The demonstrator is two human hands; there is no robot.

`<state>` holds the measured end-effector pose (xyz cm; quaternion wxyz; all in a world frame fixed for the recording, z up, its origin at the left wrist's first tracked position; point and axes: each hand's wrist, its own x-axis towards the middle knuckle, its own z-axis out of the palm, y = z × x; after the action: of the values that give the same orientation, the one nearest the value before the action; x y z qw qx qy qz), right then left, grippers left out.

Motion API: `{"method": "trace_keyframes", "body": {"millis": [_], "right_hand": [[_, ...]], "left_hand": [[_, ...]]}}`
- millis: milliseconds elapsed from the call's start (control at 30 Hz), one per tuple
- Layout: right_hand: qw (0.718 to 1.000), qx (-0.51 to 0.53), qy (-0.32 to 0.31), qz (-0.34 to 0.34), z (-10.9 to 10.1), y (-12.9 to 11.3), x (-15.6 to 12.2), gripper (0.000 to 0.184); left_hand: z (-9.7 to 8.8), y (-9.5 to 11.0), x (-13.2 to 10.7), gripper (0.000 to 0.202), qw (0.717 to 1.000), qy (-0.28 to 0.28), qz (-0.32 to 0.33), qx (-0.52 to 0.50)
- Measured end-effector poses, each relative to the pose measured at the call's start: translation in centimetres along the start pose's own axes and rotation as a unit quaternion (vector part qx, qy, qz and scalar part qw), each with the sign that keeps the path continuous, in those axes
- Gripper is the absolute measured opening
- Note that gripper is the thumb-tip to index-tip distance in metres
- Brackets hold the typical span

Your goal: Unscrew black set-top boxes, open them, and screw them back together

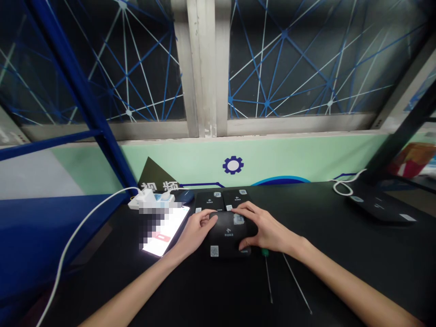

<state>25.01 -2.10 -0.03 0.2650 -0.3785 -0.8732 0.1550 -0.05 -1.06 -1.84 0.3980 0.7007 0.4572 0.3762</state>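
Observation:
A flat black set-top box (227, 243) with rounded corners lies before me, with a silvery sticker, a pale logo and a QR label on top. At its left far corner, my left hand (197, 230) grips the edge, fingers curled and thumb on the lid. My right hand (267, 228) spans its right side, fingers at the far edge and thumb near the front. Just behind are two similar black boxes, one on the left (208, 200) and one on the right (235, 198). Near my right wrist lie a green-handled screwdriver (268, 277) and a second thin metal shaft (298, 284), its handle hidden under my arm.
On the left lies a phone with a lit screen (166, 231), beside a white power strip (134, 204) with plugs and a white cable (68, 243). Another black box (381, 210) and a coiled white cord (344, 187) are at the far right. A blue frame post (85, 104) rises at left.

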Motion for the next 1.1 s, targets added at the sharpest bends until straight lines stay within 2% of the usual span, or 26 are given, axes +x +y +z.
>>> {"method": "trace_keyframes", "body": {"millis": [133, 233, 333, 433, 500, 567, 733, 800, 900, 1000, 1100], "right_hand": [[0.995, 0.053, 0.079, -0.016, 0.0, 0.2, 0.0, 0.053], [0.989, 0.078, 0.126, 0.016, -0.2, 0.0, 0.1, 0.040], [0.986, 0.082, 0.138, 0.034, -0.5, -0.3, 0.1, 0.033], [0.986, 0.074, 0.150, 0.004, -0.6, -0.5, -0.1, 0.028], [0.986, 0.067, 0.149, -0.026, -0.6, -0.5, -0.3, 0.027], [0.987, 0.065, 0.137, -0.052, -0.7, -0.6, -0.4, 0.026], [0.993, 0.055, 0.061, -0.082, -1.4, -1.4, -0.7, 0.019], [0.996, 0.047, 0.018, -0.070, -1.9, -1.8, -0.7, 0.022], [0.997, 0.055, -0.029, -0.047, -2.6, -2.1, -0.6, 0.026], [0.999, 0.044, 0.000, 0.009, -3.3, -1.6, -0.3, 0.014], [0.993, -0.052, 0.048, 0.092, -3.8, -0.5, 0.0, 0.022]], "left_hand": [[-0.2, 0.6, -0.1, 0.035, 0.999, -0.006, 0.025, -0.042], [-0.3, 1.3, -0.4, 0.031, 0.998, 0.007, 0.054, -0.044], [-0.4, 1.9, -0.8, 0.027, 0.996, 0.022, 0.087, -0.028], [-0.7, 2.3, -1.0, 0.023, 0.994, 0.029, 0.106, -0.014], [-0.9, 2.5, -1.1, 0.022, 0.995, 0.007, 0.101, -0.017], [-1.2, 2.6, -1.1, 0.024, 0.995, -0.038, 0.086, -0.025], [-1.7, 2.4, -0.9, 0.039, 0.986, -0.162, 0.043, -0.009], [-1.9, 2.1, -0.8, 0.051, 0.983, -0.174, 0.045, 0.042], [-2.0, 1.4, -0.8, 0.072, 0.977, -0.162, 0.063, 0.124], [-1.8, 1.0, -1.0, 0.090, 0.965, -0.167, 0.097, 0.177], [-1.5, 0.9, -1.3, 0.098, 0.950, -0.190, 0.130, 0.213]]}}
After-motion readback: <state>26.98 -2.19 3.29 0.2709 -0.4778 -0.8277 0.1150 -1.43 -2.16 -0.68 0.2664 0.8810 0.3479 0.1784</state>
